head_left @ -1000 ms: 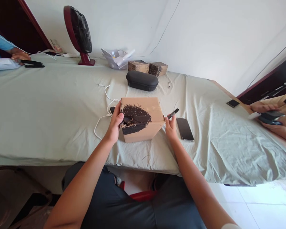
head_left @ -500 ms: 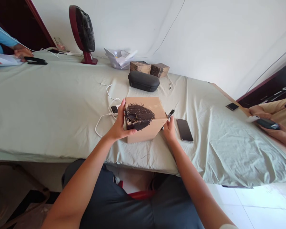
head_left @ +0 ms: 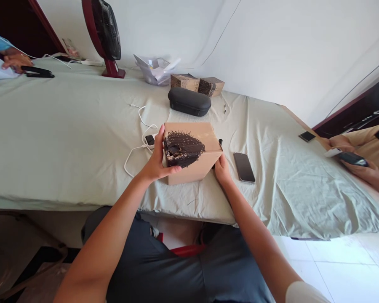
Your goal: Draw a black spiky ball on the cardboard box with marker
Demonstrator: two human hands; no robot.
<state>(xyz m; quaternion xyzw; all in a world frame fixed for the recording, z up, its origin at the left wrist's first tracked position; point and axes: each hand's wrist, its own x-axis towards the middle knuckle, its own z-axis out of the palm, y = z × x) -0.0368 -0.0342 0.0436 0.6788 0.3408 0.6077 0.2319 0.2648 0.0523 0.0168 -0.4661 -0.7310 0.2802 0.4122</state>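
Note:
A brown cardboard box (head_left: 197,136) stands tilted on the cloth in front of me, a bristly dark patch drawn across its left corner. My left hand (head_left: 159,162) grips the box's left side, fingers behind and thumb across the front by the patch. At the right lower edge of the box, my right hand (head_left: 221,167) is closed on a black marker (head_left: 220,142). Only bits of that marker show; the box hides the rest along with most of the right fingers. A dark phone (head_left: 244,167) lies just right of this hand.
Behind the box lie a black zip case (head_left: 189,101), two small patterned boxes (head_left: 185,82) and a plastic container (head_left: 154,73). A fan (head_left: 109,38) stands back left. White cables (head_left: 128,160) curl left of the box. People's hands (head_left: 15,59) show at both sides.
The right hand has drawn in against the box edge, and the marker has slipped mostly behind it. My left hand keeps its hold. The whole view has shifted slightly.

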